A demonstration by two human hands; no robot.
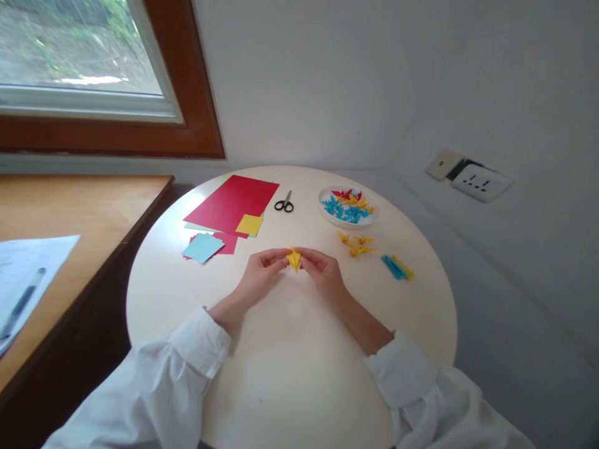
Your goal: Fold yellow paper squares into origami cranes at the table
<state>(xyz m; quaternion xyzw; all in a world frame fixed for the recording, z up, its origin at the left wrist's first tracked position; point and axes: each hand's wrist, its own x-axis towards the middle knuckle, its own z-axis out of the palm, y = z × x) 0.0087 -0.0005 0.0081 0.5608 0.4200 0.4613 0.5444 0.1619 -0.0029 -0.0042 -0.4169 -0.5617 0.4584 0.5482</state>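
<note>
Between my two hands is a small folded piece of yellow origami paper (294, 259), shaped like a narrow diamond with a crease down its middle. My left hand (266, 268) pinches its left edge between thumb and fingers. On the other side, my right hand (324, 268) grips the right edge in the same way. The paper is held up over the table, its point facing down toward me. Several yellow paper cranes (356, 243) lie to the right of my right hand. Beyond them a white dish (322, 212) holds red, yellow and blue cranes.
Black-handled scissors (284, 204) lie behind my hands on the round white table (290, 374). At left are red sheets (234, 202), a yellow square (249, 224) and light blue squares (203, 247). Folded blue strips (393, 267) sit at right. A wooden desk (84, 206) stands left.
</note>
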